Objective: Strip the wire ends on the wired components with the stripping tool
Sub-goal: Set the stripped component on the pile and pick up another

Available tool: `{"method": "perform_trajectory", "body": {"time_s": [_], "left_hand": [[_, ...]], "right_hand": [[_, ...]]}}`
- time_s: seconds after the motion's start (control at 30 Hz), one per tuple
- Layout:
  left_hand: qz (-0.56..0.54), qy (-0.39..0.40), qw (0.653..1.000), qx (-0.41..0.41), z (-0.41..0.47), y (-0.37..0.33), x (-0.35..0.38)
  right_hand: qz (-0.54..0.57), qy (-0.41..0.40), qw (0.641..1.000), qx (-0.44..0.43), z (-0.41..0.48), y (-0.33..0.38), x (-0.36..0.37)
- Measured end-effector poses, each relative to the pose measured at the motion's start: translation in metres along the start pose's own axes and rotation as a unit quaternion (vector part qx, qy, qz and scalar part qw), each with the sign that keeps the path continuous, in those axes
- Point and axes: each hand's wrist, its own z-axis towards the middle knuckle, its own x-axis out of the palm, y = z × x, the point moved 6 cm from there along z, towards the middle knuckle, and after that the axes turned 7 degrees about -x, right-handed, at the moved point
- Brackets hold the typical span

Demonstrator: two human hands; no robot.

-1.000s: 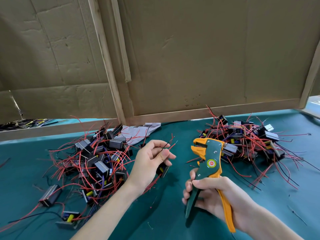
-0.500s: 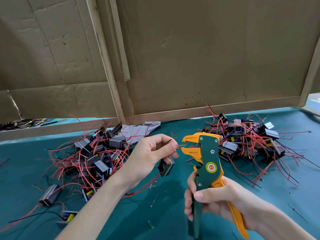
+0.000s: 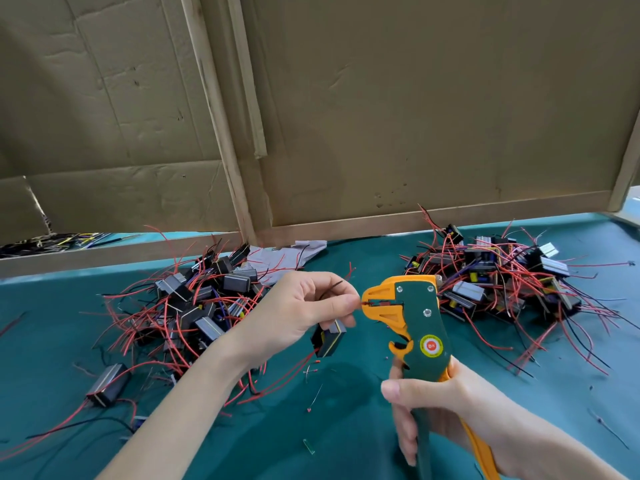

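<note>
Red wire (image 3: 360, 302) was pinched in left hand (image 3: 304, 313) grip, end inside stripping tool (image 3: 420, 317); right hand (image 3: 450, 410) grip clamped its handles.

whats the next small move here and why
Probably squeeze the handles of the stripping tool with the right hand. The left hand pinches a red wire whose end sits between the tool's orange jaws, with its component hanging below.
</note>
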Motion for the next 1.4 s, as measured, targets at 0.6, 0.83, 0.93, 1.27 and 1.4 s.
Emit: {"method": "perform_trajectory", "body": {"time_s": [0.6,0.83,0.93,1.27,1.4], "left_hand": [[-0.019,-0.151,0.988,0.008,0.007,0.046,0.009],[-0.058,-0.179,0.979,0.081,-0.003,0.000,-0.010],[-0.088,-0.187,0.975,0.086,-0.006,-0.007,-0.014],[-0.048,-0.147,0.987,0.050,-0.005,-0.009,-0.004],[-0.062,-0.124,0.990,0.038,-0.004,-0.007,0.003]], "right_hand": [[0.112,-0.084,0.989,-0.043,0.006,0.008,-0.016],[0.065,-0.021,0.996,-0.055,0.003,0.012,-0.005],[0.050,-0.010,0.997,-0.050,0.002,0.012,-0.004],[0.055,0.003,0.997,-0.055,0.003,0.013,0.005],[0.057,0.000,0.997,-0.056,0.002,0.014,0.006]]}}
